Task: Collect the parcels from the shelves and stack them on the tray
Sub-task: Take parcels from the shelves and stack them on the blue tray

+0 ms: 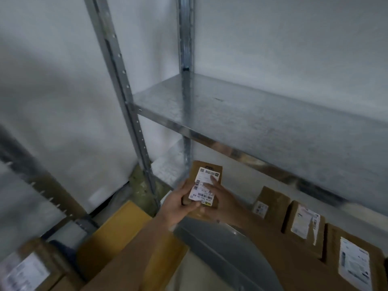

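Both hands on one small parcel, low in front of the metal shelving.

I see my left hand (180, 203) and right hand (222, 201) closed around a small brown parcel (206, 185) — white label facing up. Three more parcels (304, 223) sit in a row at four o'clock; the steel shelf (252, 114) at twelve o'clock lies bare.

The left hand (180, 201) is wrapped around the held parcel's (206, 185) left edge, while the right hand (222, 198) is laid flat across its right, fingers (210, 185) extended.
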